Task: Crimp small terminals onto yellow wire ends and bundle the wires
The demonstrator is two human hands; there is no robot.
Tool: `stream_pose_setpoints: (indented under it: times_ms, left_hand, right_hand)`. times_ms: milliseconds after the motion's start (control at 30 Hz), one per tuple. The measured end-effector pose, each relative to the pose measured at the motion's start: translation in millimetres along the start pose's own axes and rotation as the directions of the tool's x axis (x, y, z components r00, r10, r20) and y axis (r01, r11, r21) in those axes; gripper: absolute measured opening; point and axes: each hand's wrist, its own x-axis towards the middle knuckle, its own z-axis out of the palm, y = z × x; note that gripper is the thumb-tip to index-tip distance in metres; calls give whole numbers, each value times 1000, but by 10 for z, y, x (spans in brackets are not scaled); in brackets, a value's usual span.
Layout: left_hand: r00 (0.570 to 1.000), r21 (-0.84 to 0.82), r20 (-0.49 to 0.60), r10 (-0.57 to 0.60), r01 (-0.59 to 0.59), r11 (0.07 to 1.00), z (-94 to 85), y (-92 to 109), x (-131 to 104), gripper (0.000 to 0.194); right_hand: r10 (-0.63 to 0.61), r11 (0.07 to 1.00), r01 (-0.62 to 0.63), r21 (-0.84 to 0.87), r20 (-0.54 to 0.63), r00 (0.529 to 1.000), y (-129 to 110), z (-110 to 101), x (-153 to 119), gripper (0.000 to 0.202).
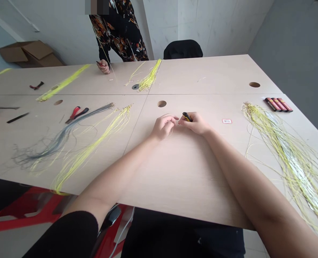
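My left hand (163,127) rests over the table in front of me, thumb and fingers pinched together. A thin pale wire (171,132) curves out just below its fingertips. Close by on its right, my right hand (195,123) is closed around a small black tool with yellow markings (187,116); the fingers hide its working end, so its exact kind does not show. The two hands' fingertips nearly meet. To the right of them lies a small white label with a red border (227,121).
Yellow wire bundles (278,143) lie at right near red battery-like cylinders (278,104). On the left are another yellow bundle (96,143), a grey wire bundle (64,134) and red-and-black pliers (76,114). A co-worker (121,32) stands across the table (180,179).
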Motion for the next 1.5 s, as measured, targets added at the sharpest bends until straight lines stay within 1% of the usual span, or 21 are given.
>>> stream_pose_setpoints:
  times_ms: [100,167,267,400,567,700,767,833,900,967,1000,1233,1400,1500]
  left_hand:
    - [990,-35,59,-130,132,991,33,-2,1,20]
    - [981,-47,79,-174,178,983,43,1,6,20]
    - [978,-50,87,-187,192,980,45,23,8,20]
    - [972,-14,97,-216,218,976,51,54,-5,22]
    - [978,-19,100,-181,184,983,31,47,-5,20]
    - [986,-65,94,-136,143,988,2,38,11,23]
    - [989,-117,87,-116,125,985,8,29,19,23]
    - [984,-190,104,-148,165,968,27,14,28,24]
    - [967,-250,125,-222,247,936,51,-4,37,27]
    - [953,-266,125,-277,301,916,69,-17,46,29]
    - [951,-259,116,-288,309,915,72,-19,50,29]
    - [962,-161,112,-250,266,951,41,46,26,27]
    - [976,-102,38,-215,218,971,56,40,7,33]
    - [979,-87,22,-202,203,975,77,-4,9,35]
  right_hand:
    - [-12,1000,12,-16,16,1000,-6,-4,-1,21]
    - [-12,1000,12,-24,23,1000,-11,-6,0,20]
    - [-21,999,22,-27,28,999,-13,-5,4,21]
    - [-19,1000,19,-4,12,1000,-7,-1,8,21]
    - [-13,1000,13,0,2,1000,-24,0,-1,20]
    - [-16,1000,16,-3,13,1000,-40,-2,-8,23]
    - [-22,1000,22,-5,23,999,-34,-4,-5,24]
    - [-34,999,34,-8,29,999,-19,-5,2,23]
    - [-41,999,41,-9,28,999,-6,-5,6,21]
    - [-35,999,36,-9,26,999,-2,-6,5,19]
    - [-31,999,31,-9,23,999,-6,-6,2,19]
    - [-25,1000,25,2,5,1000,-65,1,-11,19]
    - [1,1000,-1,-11,-47,999,-45,12,1,17]
    - [-6,1000,5,-14,-58,998,-34,17,7,17]
